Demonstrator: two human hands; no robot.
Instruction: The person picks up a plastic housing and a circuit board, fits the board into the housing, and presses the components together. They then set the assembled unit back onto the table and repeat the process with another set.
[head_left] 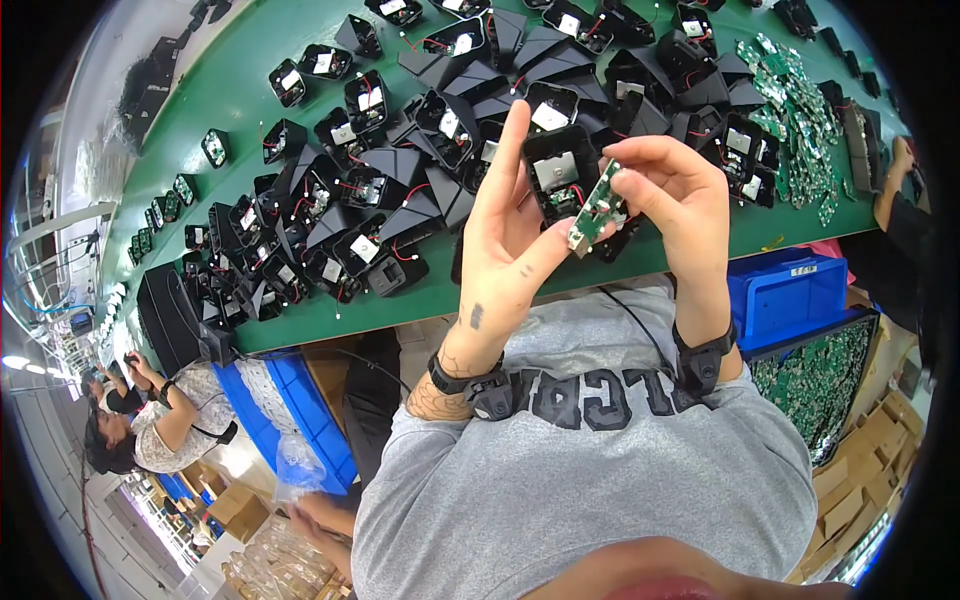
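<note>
My left hand [495, 265] holds a black plastic housing [556, 143], its open side facing up, just above the near edge of the table. Inside the housing sit a silvery metal block [557, 172] and red wires. My right hand [690, 210] pinches a narrow green circuit board [598, 210] between thumb and fingers. The board is tilted in front of the housing's right side, and my left thumb touches its lower end. Whether a wire joins board and housing, I cannot tell.
Many similar black housings [390, 170] crowd the green table [400, 318]. A heap of circuit boards [800, 130] lies to the right. Blue bins [790, 300] stand below the right edge, another blue bin [300, 410] at lower left. Other people work at both sides.
</note>
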